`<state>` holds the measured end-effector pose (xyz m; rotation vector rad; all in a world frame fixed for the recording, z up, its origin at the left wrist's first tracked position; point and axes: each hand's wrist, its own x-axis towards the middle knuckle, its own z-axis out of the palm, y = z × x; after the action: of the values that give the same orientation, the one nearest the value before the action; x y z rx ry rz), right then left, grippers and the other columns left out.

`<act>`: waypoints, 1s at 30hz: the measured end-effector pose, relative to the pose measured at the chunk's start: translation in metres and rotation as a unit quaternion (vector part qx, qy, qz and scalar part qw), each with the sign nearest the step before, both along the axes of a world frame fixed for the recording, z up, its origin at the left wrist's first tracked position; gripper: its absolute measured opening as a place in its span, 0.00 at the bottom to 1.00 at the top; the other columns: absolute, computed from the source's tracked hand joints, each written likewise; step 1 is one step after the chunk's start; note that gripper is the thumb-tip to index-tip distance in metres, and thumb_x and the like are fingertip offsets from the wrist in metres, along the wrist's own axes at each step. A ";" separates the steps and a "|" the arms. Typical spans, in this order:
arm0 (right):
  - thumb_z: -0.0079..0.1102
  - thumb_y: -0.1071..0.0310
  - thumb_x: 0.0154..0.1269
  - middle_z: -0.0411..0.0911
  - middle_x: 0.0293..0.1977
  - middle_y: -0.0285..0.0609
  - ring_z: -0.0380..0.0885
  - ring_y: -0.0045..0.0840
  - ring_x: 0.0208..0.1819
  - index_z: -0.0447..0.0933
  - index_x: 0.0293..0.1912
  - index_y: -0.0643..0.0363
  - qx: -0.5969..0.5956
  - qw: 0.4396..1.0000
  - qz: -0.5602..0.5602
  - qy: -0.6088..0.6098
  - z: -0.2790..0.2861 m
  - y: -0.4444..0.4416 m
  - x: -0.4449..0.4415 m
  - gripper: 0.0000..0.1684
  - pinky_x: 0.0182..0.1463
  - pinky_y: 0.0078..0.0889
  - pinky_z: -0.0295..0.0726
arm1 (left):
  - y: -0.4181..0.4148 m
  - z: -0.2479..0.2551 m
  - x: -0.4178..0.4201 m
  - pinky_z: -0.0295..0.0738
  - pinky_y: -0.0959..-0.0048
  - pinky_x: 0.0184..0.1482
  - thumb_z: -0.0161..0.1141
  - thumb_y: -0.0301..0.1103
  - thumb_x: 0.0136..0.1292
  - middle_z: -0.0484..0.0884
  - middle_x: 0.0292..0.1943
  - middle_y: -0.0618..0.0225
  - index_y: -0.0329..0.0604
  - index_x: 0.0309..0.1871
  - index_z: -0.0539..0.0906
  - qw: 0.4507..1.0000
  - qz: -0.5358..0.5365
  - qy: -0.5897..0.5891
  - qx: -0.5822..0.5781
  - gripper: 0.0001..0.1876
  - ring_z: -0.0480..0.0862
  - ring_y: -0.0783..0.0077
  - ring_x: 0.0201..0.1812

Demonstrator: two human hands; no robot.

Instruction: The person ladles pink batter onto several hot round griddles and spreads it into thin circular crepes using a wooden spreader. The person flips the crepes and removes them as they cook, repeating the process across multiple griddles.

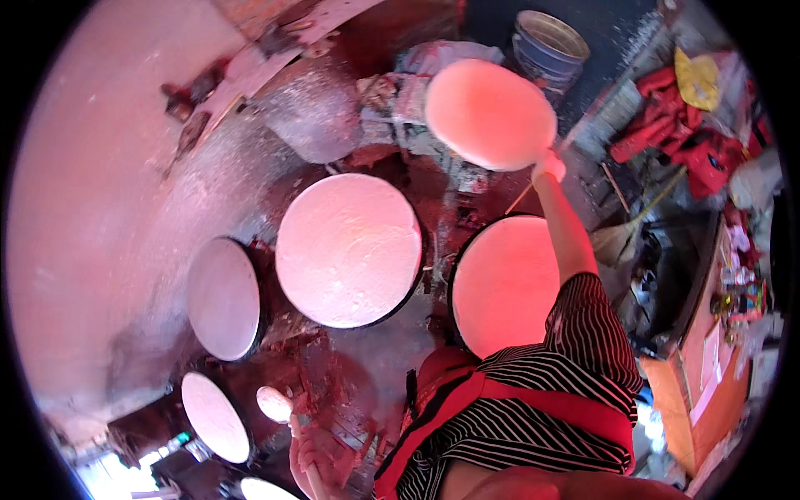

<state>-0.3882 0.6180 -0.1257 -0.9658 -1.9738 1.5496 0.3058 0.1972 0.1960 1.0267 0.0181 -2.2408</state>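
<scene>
My right hand [550,167] grips the near edge of a large round disc [490,115], held out ahead at the upper right; whether it is a lid or a flatbread I cannot tell. In my left hand [312,455], low in the view, is the handle of a ladle [274,404], its bowl coated with pale batter. Between the hands lies a round griddle covered with a pale layer [349,250]. Another round griddle [506,281] with a smooth surface sits beneath my right forearm, partly hidden by it. A bare-looking round plate [224,299] stands to the left.
More round griddles [215,417] continue at the lower left. A blue bucket [544,56] stands at the back, near cloth bundles [400,100]. Rightward are red cloths [662,119], a broom [615,240] and an orange-sided table [712,400] bearing bottles. A wall [100,206] rises at the left.
</scene>
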 end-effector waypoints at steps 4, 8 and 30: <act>0.52 0.62 0.67 0.60 0.18 0.29 0.60 0.17 0.14 0.75 0.32 0.50 -0.435 0.872 0.196 0.107 0.113 -0.179 0.109 0.08 0.16 0.25 0.57 | 0.018 -0.013 0.066 0.66 0.80 0.24 0.41 0.27 0.74 0.67 0.28 0.69 0.24 0.58 0.65 0.992 0.099 0.075 0.018 0.15 0.65 0.79 0.22; 0.54 0.63 0.66 0.56 0.13 0.23 0.52 0.12 0.09 0.75 0.31 0.48 -0.371 0.756 0.530 -0.107 0.138 -0.383 0.242 0.06 0.12 0.20 0.48 | 0.033 -0.058 0.110 0.67 0.79 0.24 0.41 0.27 0.74 0.67 0.27 0.68 0.23 0.59 0.64 0.940 0.211 0.255 0.085 0.16 0.65 0.79 0.22; 0.47 0.72 0.70 0.74 0.34 0.51 0.79 0.40 0.35 0.56 0.72 0.54 -0.013 -0.557 0.795 0.240 -0.058 -0.435 1.095 0.33 0.42 0.42 0.77 | 0.335 -0.463 0.482 0.79 0.57 0.39 0.51 0.30 0.64 0.80 0.39 0.49 0.37 0.58 0.75 0.470 -0.142 -0.859 0.147 0.19 0.82 0.52 0.37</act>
<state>0.7069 0.1831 -0.1836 -2.2599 -0.4572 0.1024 0.7874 0.5326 -0.2665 3.0853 -0.6719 -0.3560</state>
